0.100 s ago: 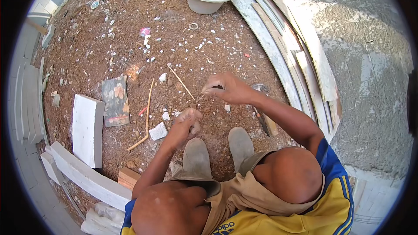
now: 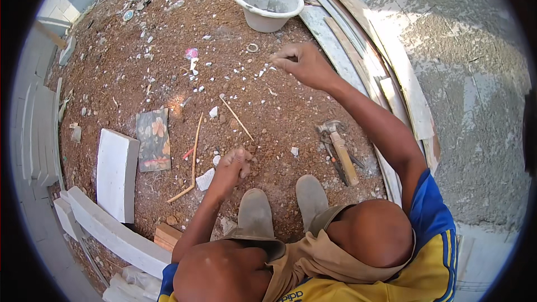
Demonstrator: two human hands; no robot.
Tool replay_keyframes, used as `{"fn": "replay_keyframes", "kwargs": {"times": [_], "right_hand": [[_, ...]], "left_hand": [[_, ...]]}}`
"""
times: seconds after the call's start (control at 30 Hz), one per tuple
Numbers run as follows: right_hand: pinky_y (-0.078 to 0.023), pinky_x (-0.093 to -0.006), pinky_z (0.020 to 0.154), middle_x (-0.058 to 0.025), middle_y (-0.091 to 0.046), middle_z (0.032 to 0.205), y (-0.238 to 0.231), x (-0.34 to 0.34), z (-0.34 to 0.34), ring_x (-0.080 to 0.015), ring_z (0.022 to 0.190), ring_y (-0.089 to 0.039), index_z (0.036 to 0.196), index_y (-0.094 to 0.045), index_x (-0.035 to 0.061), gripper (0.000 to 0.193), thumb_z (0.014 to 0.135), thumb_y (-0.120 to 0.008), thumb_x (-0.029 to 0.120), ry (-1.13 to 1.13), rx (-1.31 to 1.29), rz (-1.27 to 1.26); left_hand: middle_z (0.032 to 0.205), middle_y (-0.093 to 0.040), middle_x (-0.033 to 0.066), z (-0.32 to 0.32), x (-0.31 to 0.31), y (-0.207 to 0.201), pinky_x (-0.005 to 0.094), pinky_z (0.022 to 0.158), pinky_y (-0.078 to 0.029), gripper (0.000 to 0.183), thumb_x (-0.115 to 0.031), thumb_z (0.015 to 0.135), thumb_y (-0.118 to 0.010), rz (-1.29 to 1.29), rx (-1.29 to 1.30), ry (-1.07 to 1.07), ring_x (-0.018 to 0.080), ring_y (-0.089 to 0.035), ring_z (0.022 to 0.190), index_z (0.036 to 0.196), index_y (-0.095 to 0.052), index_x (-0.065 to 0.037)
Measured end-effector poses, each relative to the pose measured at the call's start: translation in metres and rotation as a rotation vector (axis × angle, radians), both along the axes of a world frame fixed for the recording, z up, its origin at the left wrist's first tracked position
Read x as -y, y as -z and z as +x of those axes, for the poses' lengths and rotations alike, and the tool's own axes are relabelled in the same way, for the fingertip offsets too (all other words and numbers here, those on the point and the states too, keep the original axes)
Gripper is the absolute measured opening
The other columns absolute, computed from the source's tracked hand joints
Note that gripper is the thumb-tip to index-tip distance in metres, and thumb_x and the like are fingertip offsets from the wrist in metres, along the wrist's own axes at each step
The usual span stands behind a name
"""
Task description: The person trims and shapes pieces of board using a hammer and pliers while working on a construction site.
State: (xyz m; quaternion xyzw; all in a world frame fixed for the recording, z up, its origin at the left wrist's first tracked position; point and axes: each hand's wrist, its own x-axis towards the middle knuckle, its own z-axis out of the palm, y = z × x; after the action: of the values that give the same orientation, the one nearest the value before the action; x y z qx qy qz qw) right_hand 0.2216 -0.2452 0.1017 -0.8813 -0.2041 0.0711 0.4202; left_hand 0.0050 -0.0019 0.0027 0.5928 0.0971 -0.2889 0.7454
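Observation:
Over the bare soil in front of my boots, my left hand (image 2: 234, 166) is closed, thumb pressed on the curled fingers. Anything between them is too small to make out. My right hand (image 2: 306, 65) is raised farther out, thumb and fingertips pinched together; what they hold, if anything, does not show. A thin straight stick (image 2: 236, 118) lies on the soil between the hands. Closer to my left hand are a bent stick (image 2: 197, 148) and a white rubble chunk (image 2: 205, 179). A wooden-handled hammer (image 2: 342, 154) lies below my right forearm, beside dark pliers (image 2: 334, 163).
A mortar-smeared white basin (image 2: 267, 22) stands at the far side. Long boards (image 2: 358, 59) are stacked along the right, bordering a grey mortar floor (image 2: 475, 134). At left lie a white block (image 2: 116, 173), a floral tile (image 2: 153, 140) and a long pale block (image 2: 117, 226).
My right hand has swung up and away from my left hand, uncovering the hammer. My left hand stays closed near the same spot. The whole view has shifted slightly.

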Motion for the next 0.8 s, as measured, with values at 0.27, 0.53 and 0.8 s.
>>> {"fn": "replay_keyframes", "kwargs": {"times": [0.27,0.53,0.8], "right_hand": [[-0.054,-0.0403,0.087,-0.0248,-0.072,0.101,-0.043,0.004,0.175,-0.0333,0.095,-0.071,0.109,-0.073,-0.0016,0.037,0.079,-0.064,0.017,0.277,0.309,-0.276],[-0.050,-0.0297,0.071,-0.0057,-0.066,0.084,0.074,0.075,0.127,-0.0131,0.076,-0.060,0.105,-0.066,-0.0054,0.023,0.083,-0.063,0.002,-0.249,-0.392,-0.480],[-0.051,-0.0330,0.073,-0.0066,-0.066,0.085,0.198,0.032,0.079,-0.0160,0.080,-0.063,0.105,-0.065,-0.0058,0.024,0.083,-0.064,0.004,-0.455,-0.496,-0.582]], "left_hand": [[0.062,-0.053,0.0032,-0.006,-0.126,0.010,0.0372,0.060,-0.047,0.043,-0.040,0.105,-0.048,0.686,0.078,-0.062,0.0130,-0.047,0.053,0.092,-0.061,-0.002],[0.152,-0.034,0.0254,-0.025,-0.289,-0.003,0.0606,0.110,-0.033,0.100,-0.066,0.075,-0.073,1.658,-0.100,0.041,0.0411,-0.037,0.141,0.143,-0.041,-0.001],[0.158,-0.030,0.0214,0.049,-0.466,0.061,0.0616,0.117,-0.017,0.112,-0.085,0.076,-0.053,1.735,0.029,-0.554,0.0345,-0.030,0.147,0.153,-0.032,-0.007]]}}
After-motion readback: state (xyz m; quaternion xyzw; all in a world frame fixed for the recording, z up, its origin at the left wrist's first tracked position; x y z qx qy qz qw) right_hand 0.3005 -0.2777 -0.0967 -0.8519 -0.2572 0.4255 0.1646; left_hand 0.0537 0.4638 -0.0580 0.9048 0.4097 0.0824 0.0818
